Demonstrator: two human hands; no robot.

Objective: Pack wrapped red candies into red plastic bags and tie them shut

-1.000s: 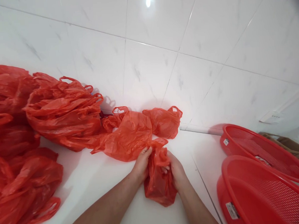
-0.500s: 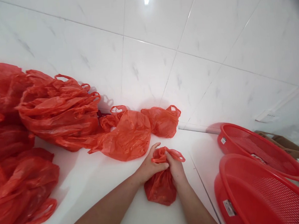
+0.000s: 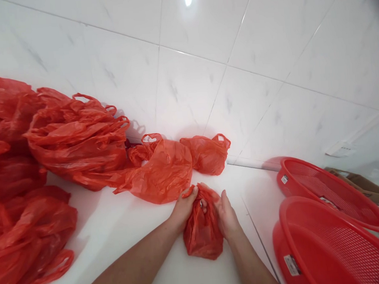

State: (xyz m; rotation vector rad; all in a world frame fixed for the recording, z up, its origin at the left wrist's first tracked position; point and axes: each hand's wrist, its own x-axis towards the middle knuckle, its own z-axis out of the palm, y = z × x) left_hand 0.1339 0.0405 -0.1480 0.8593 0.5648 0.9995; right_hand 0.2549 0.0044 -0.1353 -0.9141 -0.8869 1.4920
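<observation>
A small red plastic bag (image 3: 204, 238) stands on the white surface between my hands, its lower part bulging with contents I cannot make out. My left hand (image 3: 183, 208) grips the upper left edge of the bag, thumb on top of the gathered plastic. On the other side, my right hand (image 3: 227, 216) holds the upper right part, thumb pointing up and fingers partly hidden by the film. Fingertips show in the gap at the bag's top; whose they are is unclear. Just beyond lie a larger red bag (image 3: 161, 174) and another small red bag (image 3: 210, 154).
A big heap of red plastic bags (image 3: 79, 141) fills the left side against the tiled wall (image 3: 192, 85). Two red mesh baskets (image 3: 289, 221) stand at the right, with a cardboard box (image 3: 361, 182) behind them. A seam crosses the white tabletop (image 3: 166, 273) right of my hands.
My hands have moved apart at the bag's top, spreading the bunched plastic so a gap shows. The loop that stuck out to the right is now drawn in.
</observation>
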